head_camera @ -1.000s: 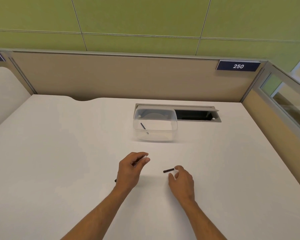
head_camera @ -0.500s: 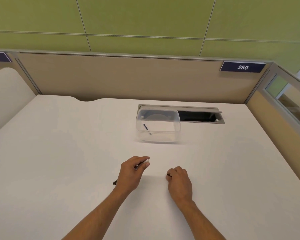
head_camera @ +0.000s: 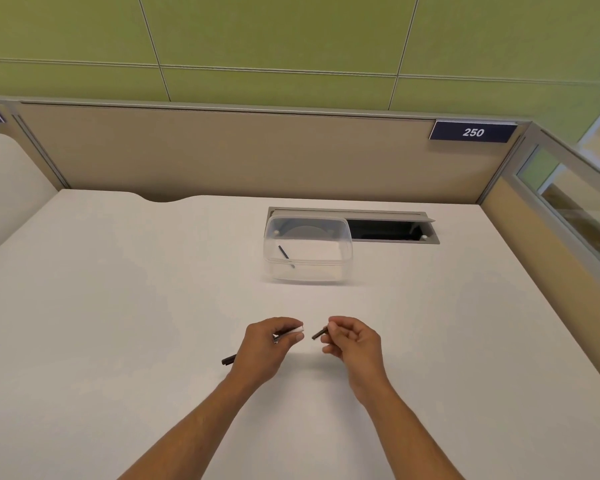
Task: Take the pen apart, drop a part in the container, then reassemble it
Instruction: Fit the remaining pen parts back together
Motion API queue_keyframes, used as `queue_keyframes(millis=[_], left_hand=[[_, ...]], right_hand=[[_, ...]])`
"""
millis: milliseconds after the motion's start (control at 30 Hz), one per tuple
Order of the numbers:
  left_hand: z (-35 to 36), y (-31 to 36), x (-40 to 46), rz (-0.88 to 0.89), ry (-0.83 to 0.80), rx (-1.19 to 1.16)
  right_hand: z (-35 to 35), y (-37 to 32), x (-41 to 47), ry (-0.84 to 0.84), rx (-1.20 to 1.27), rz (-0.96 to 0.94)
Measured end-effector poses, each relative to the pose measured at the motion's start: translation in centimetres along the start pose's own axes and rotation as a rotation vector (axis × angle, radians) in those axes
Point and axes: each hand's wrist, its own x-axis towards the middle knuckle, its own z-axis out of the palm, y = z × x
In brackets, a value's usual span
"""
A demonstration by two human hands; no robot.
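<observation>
The pen body (head_camera: 230, 359) is pinched in the left hand (head_camera: 264, 348), low in the middle of the frame. Its white end shows at the fingertips and its dark end sticks out lower left of the hand, over the desk (head_camera: 118, 306). Just to the right, the right hand (head_camera: 352, 344) pinches a short dark pen part (head_camera: 319, 333) between thumb and forefinger, the part pointing down-left toward the white end. The two pieces are near each other but apart. Both hands are raised a little above the desk.

Further up, at centre frame, stands a clear container (head_camera: 308, 249) with a thin dark part (head_camera: 283, 252) lying inside near its left wall. Behind it is a grey cable slot (head_camera: 392, 230) in the desk. A beige partition (head_camera: 222, 154) runs across the back, with a dark sign (head_camera: 472, 132) reading 250 at upper right.
</observation>
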Motion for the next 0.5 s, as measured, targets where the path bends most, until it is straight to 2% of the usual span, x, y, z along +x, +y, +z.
queue_keyframes(millis=[167, 500], left_hand=[[0.01, 0.04, -0.03, -0.001, -0.022, 0.013], [0.07, 0.01, 0.05, -0.001, -0.033, 0.033]], right_hand=[[0.48, -0.24, -0.35, -0.013, 0.085, -0.033], [0.49, 0.25, -0.38, -0.018, 0.029, -0.076]])
